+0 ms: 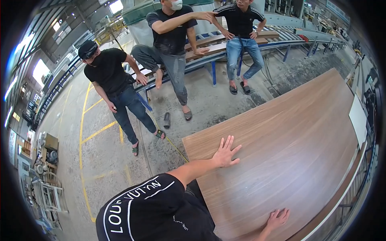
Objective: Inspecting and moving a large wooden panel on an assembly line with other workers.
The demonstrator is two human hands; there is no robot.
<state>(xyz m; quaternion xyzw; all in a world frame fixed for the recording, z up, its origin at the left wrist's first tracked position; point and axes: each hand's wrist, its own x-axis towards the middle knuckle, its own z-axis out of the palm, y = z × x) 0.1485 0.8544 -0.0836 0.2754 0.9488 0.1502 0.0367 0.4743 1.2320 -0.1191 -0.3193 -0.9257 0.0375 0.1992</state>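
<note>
A large brown wood-grain panel lies flat in front of me, spreading to the right. My left hand rests palm down near its left edge, fingers spread and thumb apart. Lower down, toward the near side, my right hand lies on the same panel, its fingers stretched out and slightly bent. Neither hand grips anything. My left arm comes out of a black short sleeve; most of my right forearm is beyond the lower edge of the view.
Beyond the panel, three people stand or sit by a roller conveyor with brown boards on it. One person points to the right. A loose sandal lies on the concrete floor. White sheet material sits at the panel's right edge.
</note>
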